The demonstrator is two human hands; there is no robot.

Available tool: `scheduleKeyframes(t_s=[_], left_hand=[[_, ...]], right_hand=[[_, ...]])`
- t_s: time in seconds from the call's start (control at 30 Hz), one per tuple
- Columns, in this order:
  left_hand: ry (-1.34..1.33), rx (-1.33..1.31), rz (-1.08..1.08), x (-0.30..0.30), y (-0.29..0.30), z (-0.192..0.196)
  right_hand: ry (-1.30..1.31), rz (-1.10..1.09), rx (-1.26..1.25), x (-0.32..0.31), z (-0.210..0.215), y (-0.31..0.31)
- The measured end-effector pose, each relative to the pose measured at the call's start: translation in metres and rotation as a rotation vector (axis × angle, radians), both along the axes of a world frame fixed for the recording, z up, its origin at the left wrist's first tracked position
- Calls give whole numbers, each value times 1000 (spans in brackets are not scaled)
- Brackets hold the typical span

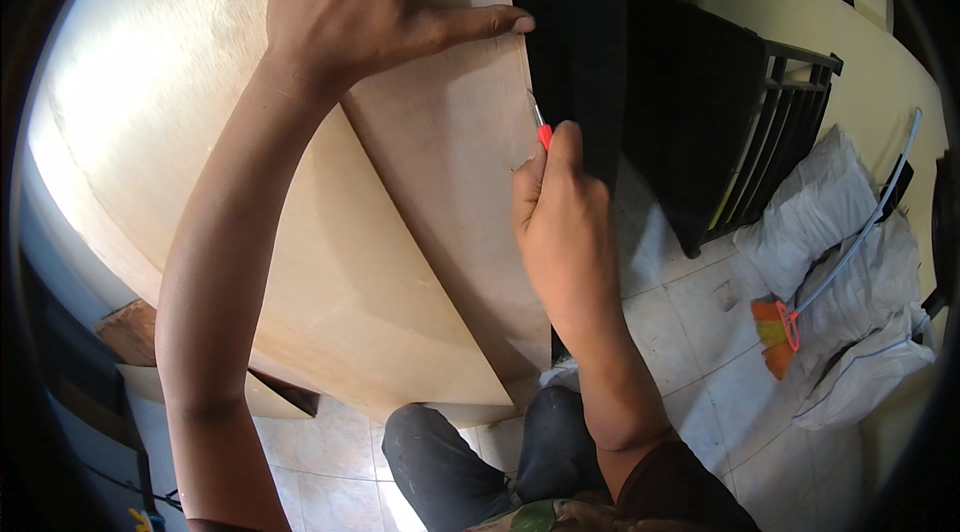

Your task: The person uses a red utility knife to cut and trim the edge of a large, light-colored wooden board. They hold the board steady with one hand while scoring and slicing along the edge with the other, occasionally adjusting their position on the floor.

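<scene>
Plywood sheets: two pale wooden boards fill the left and centre. A large plywood sheet (150, 132) lies underneath, and a narrower plywood strip (450, 182) rests on top of it, running from the top centre down toward the person's knees.
Left hand: the left hand (360, 2) lies flat on the narrower strip near the top of the view, palm down, fingers spread and holding nothing. Its thumb stretches right to the strip's right edge, touching the wood just beside a black panel.
Black panel: a dark upright panel (570, 32) stands against the right edge of the strip.
Right hand: the right hand (560, 222) is curled closed around a thin tool with a red handle (544, 135). Only the red tip and a short metal shaft show above the thumb; the shaft points up along the seam where the strip meets the black panel.
Legs: the person's knees in dark trousers (470, 462) show at the bottom centre, over a pale tiled floor (700, 332).
Right side: a black slatted grille (780, 132) leans farther right. Beyond it lie white sacks (860, 262) and an orange broom (775, 332) with a long pale handle, well apart from both hands.
</scene>
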State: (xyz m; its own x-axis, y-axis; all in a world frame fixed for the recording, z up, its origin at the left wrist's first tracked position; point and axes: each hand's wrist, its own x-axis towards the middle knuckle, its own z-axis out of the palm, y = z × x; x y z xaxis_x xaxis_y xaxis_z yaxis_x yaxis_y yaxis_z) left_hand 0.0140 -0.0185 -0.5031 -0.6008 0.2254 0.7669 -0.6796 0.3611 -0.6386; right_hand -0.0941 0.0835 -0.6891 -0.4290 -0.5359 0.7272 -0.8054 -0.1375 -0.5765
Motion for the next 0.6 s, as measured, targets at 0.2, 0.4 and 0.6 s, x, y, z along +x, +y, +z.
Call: scheduleKeyframes(t_s=[0.2,0.4,0.6], left_hand=[[15,-68,-11,-1,-5,-2],[14,-41,63,1,-5,-3],[27,-31,67,1,-7,-4]], right_hand=[[25,-7,-42,-2,-12,-1],[12,1,27,-2,-13,3],[20,-18,20,-1,-14,3]])
